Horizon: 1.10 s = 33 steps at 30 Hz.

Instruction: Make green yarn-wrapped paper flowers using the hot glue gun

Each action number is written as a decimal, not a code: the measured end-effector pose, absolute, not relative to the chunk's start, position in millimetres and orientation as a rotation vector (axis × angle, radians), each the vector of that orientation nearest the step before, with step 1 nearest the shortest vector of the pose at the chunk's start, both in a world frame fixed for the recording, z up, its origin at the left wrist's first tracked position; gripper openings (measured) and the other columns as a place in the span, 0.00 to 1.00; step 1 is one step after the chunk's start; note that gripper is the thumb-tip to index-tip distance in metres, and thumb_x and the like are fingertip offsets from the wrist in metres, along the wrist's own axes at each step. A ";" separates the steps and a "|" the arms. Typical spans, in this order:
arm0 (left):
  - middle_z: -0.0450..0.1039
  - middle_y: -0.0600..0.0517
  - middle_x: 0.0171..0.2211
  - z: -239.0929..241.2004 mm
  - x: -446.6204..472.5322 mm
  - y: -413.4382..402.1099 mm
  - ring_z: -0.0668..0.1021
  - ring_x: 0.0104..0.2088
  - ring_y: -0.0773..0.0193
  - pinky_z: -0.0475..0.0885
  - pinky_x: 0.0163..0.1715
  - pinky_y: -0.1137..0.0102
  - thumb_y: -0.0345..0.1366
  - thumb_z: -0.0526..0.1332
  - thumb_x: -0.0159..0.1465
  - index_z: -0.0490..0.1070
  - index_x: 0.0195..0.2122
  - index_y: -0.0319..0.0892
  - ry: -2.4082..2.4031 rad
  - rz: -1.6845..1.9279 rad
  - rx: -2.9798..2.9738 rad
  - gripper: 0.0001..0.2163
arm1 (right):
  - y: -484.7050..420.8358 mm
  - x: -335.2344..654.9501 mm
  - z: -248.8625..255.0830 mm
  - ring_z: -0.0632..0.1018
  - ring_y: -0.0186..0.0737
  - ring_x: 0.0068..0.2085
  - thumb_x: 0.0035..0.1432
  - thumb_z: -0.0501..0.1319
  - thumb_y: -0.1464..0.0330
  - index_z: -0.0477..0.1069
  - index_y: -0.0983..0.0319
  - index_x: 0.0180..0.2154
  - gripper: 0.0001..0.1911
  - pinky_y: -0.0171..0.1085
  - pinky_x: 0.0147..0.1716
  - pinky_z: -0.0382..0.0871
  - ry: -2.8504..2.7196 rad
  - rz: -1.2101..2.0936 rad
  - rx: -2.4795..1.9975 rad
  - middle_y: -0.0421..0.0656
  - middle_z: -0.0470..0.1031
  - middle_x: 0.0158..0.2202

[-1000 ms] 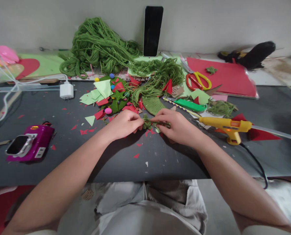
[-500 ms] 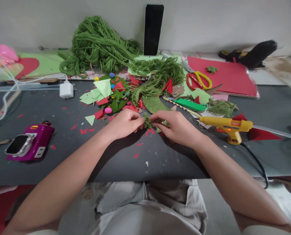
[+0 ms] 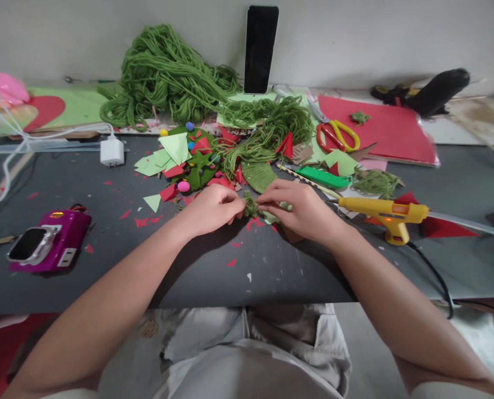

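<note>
Both hands meet low over the tabletop [image 3: 247,277] — left hand [image 3: 211,210] and right hand [image 3: 300,213] each in a closed grip on the yarn tuft [image 3: 250,206], apparently to steady it — glue gun [image 3: 386,213] parked just beside.

A single head-worn view looks forward and steeply down over the person's own forearms onto a dark grey, paint-flecked tabletop [image 3: 238,277], facing a pale wall where an upright black phone [image 3: 260,50] leans. It sits close: lap and table edge fill the bottom, while fingers [image 3: 267,200] meet just below centre. Beyond the fingertips a heap of green yarn [image 3: 167,77] lies.
</note>
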State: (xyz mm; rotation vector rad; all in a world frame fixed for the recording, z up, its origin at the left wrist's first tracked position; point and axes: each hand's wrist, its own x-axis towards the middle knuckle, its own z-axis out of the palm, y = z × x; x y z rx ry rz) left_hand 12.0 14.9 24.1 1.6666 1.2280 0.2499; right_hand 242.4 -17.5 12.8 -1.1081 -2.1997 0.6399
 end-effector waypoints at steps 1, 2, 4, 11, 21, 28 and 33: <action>0.71 0.55 0.20 24.3 12.0 14.8 0.67 0.18 0.71 0.58 0.18 0.74 0.39 0.58 0.62 0.74 0.25 0.40 1.230 0.248 1.669 0.12 | -17.3 244.7 13.0 0.82 0.41 0.40 0.67 0.61 0.72 0.83 0.61 0.44 0.11 0.38 0.42 0.74 -2.233 0.642 -1.095 0.48 0.82 0.41; 0.71 0.55 0.20 24.7 12.1 14.7 0.67 0.18 0.71 0.58 0.18 0.74 0.39 0.58 0.62 0.74 0.25 0.41 1.231 0.244 1.670 0.12 | -17.1 246.8 13.3 0.82 0.42 0.41 0.68 0.60 0.73 0.83 0.61 0.45 0.12 0.39 0.43 0.75 -2.265 0.644 -1.087 0.49 0.82 0.42; 0.71 0.55 0.20 25.4 12.2 14.6 0.67 0.18 0.71 0.58 0.18 0.74 0.39 0.58 0.62 0.74 0.25 0.41 1.235 0.240 1.671 0.12 | -17.2 250.0 13.6 0.83 0.43 0.43 0.68 0.58 0.74 0.82 0.61 0.48 0.15 0.39 0.45 0.75 -2.299 0.649 -1.093 0.49 0.83 0.45; 0.72 0.54 0.20 22.3 10.0 15.9 0.67 0.18 0.71 0.58 0.18 0.74 0.39 0.58 0.63 0.74 0.25 0.41 1.227 0.242 1.678 0.12 | -16.1 249.3 14.3 0.83 0.43 0.41 0.67 0.61 0.73 0.80 0.62 0.44 0.09 0.38 0.42 0.73 -2.300 0.602 -1.190 0.47 0.85 0.41; 0.71 0.54 0.20 22.4 10.0 15.1 0.67 0.17 0.71 0.57 0.17 0.74 0.39 0.58 0.63 0.74 0.25 0.41 1.244 0.247 1.676 0.12 | -16.2 248.3 14.5 0.79 0.41 0.37 0.67 0.62 0.70 0.78 0.62 0.40 0.05 0.38 0.40 0.69 -2.282 0.542 -1.203 0.46 0.81 0.37; 0.73 0.53 0.21 21.8 9.5 15.1 0.67 0.18 0.71 0.59 0.18 0.73 0.40 0.58 0.65 0.74 0.25 0.41 1.226 0.249 1.711 0.14 | -17.8 238.7 11.9 0.77 0.37 0.33 0.66 0.63 0.70 0.78 0.63 0.37 0.06 0.35 0.35 0.67 -2.179 0.601 -1.247 0.44 0.80 0.33; 0.72 0.54 0.21 23.4 10.4 15.2 0.67 0.18 0.72 0.59 0.19 0.74 0.40 0.58 0.66 0.74 0.25 0.40 1.232 0.249 1.726 0.14 | -17.6 233.9 9.7 0.75 0.35 0.31 0.66 0.62 0.70 0.77 0.63 0.35 0.07 0.34 0.34 0.65 -2.140 0.613 -1.250 0.43 0.80 0.32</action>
